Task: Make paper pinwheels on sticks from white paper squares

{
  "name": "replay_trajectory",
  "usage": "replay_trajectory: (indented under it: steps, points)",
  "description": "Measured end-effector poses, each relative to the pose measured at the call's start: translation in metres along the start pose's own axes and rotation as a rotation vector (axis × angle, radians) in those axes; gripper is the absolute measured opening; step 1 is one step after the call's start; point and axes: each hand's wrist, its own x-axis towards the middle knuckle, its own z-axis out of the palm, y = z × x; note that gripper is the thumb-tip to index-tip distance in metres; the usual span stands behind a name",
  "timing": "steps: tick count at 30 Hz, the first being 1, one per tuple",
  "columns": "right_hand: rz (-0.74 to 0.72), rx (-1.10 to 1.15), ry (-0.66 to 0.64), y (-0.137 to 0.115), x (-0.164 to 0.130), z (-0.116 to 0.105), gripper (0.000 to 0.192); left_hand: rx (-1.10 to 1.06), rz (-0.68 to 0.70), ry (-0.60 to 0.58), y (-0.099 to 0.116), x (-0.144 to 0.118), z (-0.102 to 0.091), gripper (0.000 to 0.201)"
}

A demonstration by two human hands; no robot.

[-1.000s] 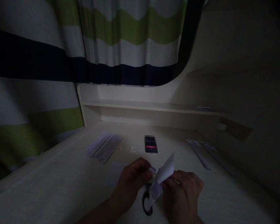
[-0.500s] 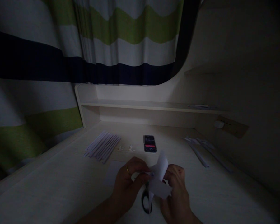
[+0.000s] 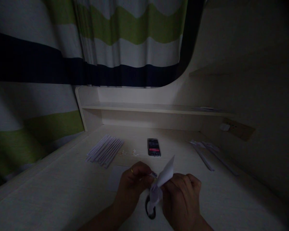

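Note:
Near the middle of the desk, a folded white paper piece (image 3: 166, 173) with blades like a pinwheel stands between my hands. My right hand (image 3: 183, 197) is closed on its right side, fingers curled. My left hand (image 3: 132, 183), with a ring on one finger, pinches a small thin thing (image 3: 154, 174) beside the paper; its kind is too dark to make out. Below the paper, a dark handle loop of scissors (image 3: 148, 210) lies on the desk, the rest covered by paper and hands. A flat white paper sheet (image 3: 114, 179) rests left of my left hand.
A bundle of rolled paper sticks (image 3: 106, 150) lies at the left. Small pale bits (image 3: 135, 152) sit beside a phone (image 3: 154, 147). Two paper sticks with paper ends (image 3: 202, 155) lie at the right. A shelf (image 3: 139, 106) runs along the back, below a striped curtain (image 3: 135, 29).
The paper has turned, one blade now pointing up and right. My right hand has shifted slightly right, its fingers curling more over the paper. My left hand's fingertips have drawn slightly away from the paper.

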Motion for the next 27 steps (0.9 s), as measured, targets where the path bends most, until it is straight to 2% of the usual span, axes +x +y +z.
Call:
replay_trajectory:
  steps: [4,9,13,15,20,24,27]
  points:
    - [0.178,0.192,-0.004,-0.0061,0.0027,0.0016,0.014,0.082,0.086,0.012,0.0018,-0.0005,0.0003,0.006]
    - [0.333,0.453,-0.136,-0.0056,-0.0025,-0.0004,0.011,0.158,0.169,-0.006,0.0052,-0.0002,-0.0011,0.006]
    - [0.478,0.562,-0.192,-0.0047,-0.0035,-0.0026,0.009,0.209,0.199,-0.023,0.0056,0.0001,-0.0031,0.006]
    - [0.411,0.515,-0.166,-0.0051,-0.0009,-0.0025,0.009,0.214,0.198,-0.026,0.0051,-0.0002,-0.0034,0.006]
    - [0.159,0.206,-0.004,-0.0046,0.0035,-0.0004,0.016,0.192,0.149,-0.015,0.0046,-0.0014,-0.0016,0.006]
    - [0.035,0.042,-0.037,-0.0011,0.0,-0.0003,0.016,0.185,0.121,-0.004,0.0035,-0.0013,0.0001,0.007]
    - [0.043,0.082,-0.023,-0.0003,-0.0017,-0.0003,0.014,0.183,0.137,-0.009,0.0022,-0.0012,0.0,0.007]
